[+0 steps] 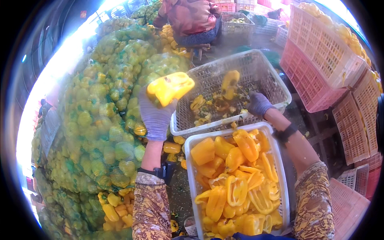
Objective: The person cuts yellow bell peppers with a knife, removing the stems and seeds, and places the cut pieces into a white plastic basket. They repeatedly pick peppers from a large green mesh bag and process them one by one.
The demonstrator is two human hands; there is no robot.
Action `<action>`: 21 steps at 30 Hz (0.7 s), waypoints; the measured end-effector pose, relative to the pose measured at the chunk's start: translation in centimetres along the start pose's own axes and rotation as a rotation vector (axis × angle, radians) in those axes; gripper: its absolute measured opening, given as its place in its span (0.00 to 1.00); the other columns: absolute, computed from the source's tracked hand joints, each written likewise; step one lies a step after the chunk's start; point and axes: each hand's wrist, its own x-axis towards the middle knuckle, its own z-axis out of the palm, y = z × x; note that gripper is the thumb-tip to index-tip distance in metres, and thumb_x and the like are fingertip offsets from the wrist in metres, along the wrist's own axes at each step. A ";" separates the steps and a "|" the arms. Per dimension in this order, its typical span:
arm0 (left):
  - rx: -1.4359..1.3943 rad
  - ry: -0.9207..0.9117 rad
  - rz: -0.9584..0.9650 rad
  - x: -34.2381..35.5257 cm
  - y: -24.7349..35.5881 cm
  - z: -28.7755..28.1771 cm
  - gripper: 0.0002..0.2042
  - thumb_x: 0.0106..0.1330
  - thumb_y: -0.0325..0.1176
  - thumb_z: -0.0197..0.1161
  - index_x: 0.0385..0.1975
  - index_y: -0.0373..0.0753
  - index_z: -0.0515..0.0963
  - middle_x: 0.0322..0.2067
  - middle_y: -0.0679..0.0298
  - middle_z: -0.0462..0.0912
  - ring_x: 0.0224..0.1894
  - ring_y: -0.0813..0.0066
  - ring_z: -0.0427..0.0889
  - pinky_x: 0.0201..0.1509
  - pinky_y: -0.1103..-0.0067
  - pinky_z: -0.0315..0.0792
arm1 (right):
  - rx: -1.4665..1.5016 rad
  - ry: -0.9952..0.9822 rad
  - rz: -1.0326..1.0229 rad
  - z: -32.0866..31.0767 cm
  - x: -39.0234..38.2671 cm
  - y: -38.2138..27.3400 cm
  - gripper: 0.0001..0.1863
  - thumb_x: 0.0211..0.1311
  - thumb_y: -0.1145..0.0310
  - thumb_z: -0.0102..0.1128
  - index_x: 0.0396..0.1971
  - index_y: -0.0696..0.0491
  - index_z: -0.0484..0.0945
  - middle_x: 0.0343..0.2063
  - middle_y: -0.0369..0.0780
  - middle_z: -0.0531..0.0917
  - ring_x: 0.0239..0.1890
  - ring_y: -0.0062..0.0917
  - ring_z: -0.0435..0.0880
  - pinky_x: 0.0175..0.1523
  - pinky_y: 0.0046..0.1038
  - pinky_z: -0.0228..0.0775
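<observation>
My left hand [155, 114], in a grey-purple knit glove, holds up a yellow bell pepper [170, 89] with a cut, uneven end. My gloved right hand [260, 105] is closed above the right side of a grey-white plastic crate [186, 127]. A thin dark line runs from its fingers toward a yellow pepper piece [230, 85]; what the hand grips is mostly hidden. Pepper scraps and seedy cores [222, 105] lie in that crate. Nearer to me, a white crate [193, 176] is filled with halved and hollowed yellow peppers [236, 192].
Green mesh sacks of peppers [108, 108] are piled at the left. Loose yellow peppers [116, 209] lie beside them. Stacked pink and white crates [316, 60] rise at the right, with more crates below. A person [190, 20] sits on a low stool at the back.
</observation>
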 end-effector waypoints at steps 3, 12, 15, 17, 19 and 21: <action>-0.090 -0.147 0.021 -1.3 -1.4 -1.0 0.37 0.42 0.24 0.75 0.54 0.37 0.62 0.50 0.60 0.71 0.51 0.70 0.75 0.55 0.74 0.73 | 0.008 0.035 -0.010 -0.5 -1.9 -1.0 0.15 0.49 0.68 0.57 0.37 0.59 0.74 0.31 0.56 0.80 0.39 0.49 0.80 0.45 0.41 0.72; -0.142 -0.280 -0.100 -3.4 0.6 -0.5 0.35 0.39 0.30 0.77 0.50 0.36 0.66 0.43 0.59 0.76 0.47 0.72 0.77 0.49 0.77 0.75 | 0.231 0.346 -0.453 -1.2 -7.7 -11.1 0.09 0.56 0.72 0.52 0.37 0.52 0.71 0.24 0.47 0.80 0.25 0.42 0.82 0.29 0.39 0.74; -0.064 -0.327 -0.065 -4.0 1.6 -0.3 0.38 0.41 0.31 0.79 0.52 0.33 0.64 0.47 0.58 0.74 0.48 0.71 0.77 0.52 0.76 0.74 | 0.029 0.281 -0.503 -1.2 -8.9 -13.3 0.07 0.53 0.76 0.51 0.33 0.53 0.69 0.27 0.46 0.76 0.26 0.42 0.78 0.30 0.38 0.71; -0.015 -0.308 -0.063 -4.6 2.1 0.1 0.37 0.41 0.30 0.79 0.52 0.32 0.63 0.47 0.58 0.75 0.49 0.71 0.77 0.52 0.76 0.74 | -0.009 0.282 -0.511 -1.1 -9.0 -13.5 0.06 0.54 0.74 0.50 0.33 0.53 0.69 0.26 0.46 0.76 0.27 0.42 0.79 0.29 0.39 0.71; -0.023 -0.243 -0.085 -5.0 1.6 -0.3 0.36 0.42 0.29 0.78 0.52 0.33 0.64 0.46 0.59 0.75 0.48 0.71 0.77 0.52 0.76 0.74 | -0.108 0.306 -0.462 -0.3 -8.2 -13.3 0.09 0.55 0.73 0.53 0.36 0.53 0.69 0.26 0.43 0.77 0.24 0.37 0.82 0.26 0.37 0.73; -0.014 -0.226 -0.143 -5.6 1.2 -0.6 0.36 0.42 0.28 0.78 0.51 0.33 0.64 0.46 0.59 0.75 0.48 0.72 0.77 0.52 0.76 0.74 | -0.195 0.278 -0.394 -0.1 -7.1 -12.7 0.11 0.55 0.71 0.57 0.38 0.53 0.69 0.27 0.42 0.78 0.24 0.34 0.83 0.27 0.35 0.75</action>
